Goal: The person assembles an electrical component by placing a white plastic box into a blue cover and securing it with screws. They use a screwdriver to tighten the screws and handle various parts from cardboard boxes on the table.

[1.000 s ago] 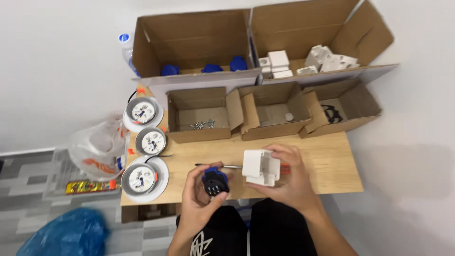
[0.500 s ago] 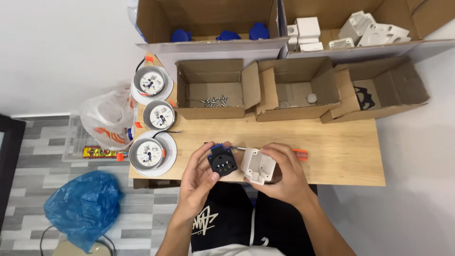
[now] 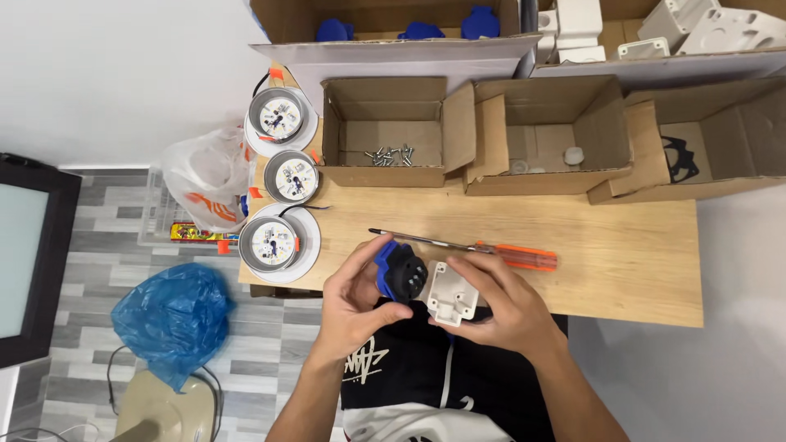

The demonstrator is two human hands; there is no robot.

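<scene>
While I am pinching the blue socket insert (image 3: 399,274) in my left hand (image 3: 354,307), my right hand (image 3: 499,311) is gripping the white housing box (image 3: 451,293) touching it at three o'clock. I am judging this the mating step; next, seating needs squared edges. An orange-handled screwdriver (image 3: 479,250) is lying at twelve o'clock on the wooden table (image 3: 622,262), screws (image 3: 389,154) waiting beyond.

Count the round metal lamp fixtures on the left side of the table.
3, in a column along the table's left edge: rear fixture, middle fixture, front fixture, nearest the left hand.
</scene>
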